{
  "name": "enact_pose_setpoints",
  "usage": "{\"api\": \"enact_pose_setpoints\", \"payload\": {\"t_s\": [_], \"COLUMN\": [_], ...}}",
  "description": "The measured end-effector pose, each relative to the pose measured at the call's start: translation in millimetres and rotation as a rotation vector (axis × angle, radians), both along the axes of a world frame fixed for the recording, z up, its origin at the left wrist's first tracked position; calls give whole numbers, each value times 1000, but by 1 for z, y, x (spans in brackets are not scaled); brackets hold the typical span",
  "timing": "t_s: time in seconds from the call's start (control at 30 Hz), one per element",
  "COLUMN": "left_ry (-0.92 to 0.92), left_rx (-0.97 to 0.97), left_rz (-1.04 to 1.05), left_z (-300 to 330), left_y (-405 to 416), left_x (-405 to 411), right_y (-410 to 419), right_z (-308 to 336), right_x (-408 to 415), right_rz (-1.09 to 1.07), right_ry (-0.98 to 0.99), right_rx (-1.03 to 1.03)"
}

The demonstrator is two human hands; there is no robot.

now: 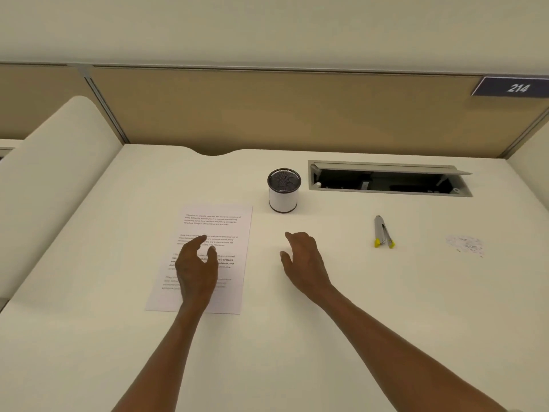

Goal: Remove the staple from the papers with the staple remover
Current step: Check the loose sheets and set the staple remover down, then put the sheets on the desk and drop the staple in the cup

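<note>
Cream desk (89,337) w/ tan partition (267,114), "214" sign (517,88).

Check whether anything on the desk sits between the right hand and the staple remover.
Nothing visible does. Only bare desk lies between the right hand and the staple remover. The pen cup stands farther back, off that line.

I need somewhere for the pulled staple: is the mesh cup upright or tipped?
Upright. The mesh cup stands on its base on the desk, its round rim facing up.
</note>
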State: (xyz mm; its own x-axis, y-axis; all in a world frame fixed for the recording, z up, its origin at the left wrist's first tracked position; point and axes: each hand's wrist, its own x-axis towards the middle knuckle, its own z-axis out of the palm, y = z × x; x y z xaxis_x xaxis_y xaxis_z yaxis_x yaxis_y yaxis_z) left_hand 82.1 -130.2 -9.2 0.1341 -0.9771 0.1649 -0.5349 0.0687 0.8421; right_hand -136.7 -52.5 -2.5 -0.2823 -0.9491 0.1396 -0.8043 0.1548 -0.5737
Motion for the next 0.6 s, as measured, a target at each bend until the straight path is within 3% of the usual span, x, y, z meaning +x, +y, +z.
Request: {"api": "enact_pose_setpoints", "payload": {"t_s": [0.4,0.6], "left_ry": [0,-108], "left_rx": [14,71], "left_rz": [-268,-365], "left_z": [11,-2], "left_y": [77,98], "left_x": [-127,-184], "right_y": [97,134], "right_z": [0,-9], "right_x": [-114,-171], "right_rz": [-162,-251], "right_ry": [89,71], "right_rx": [-40,-88]}}
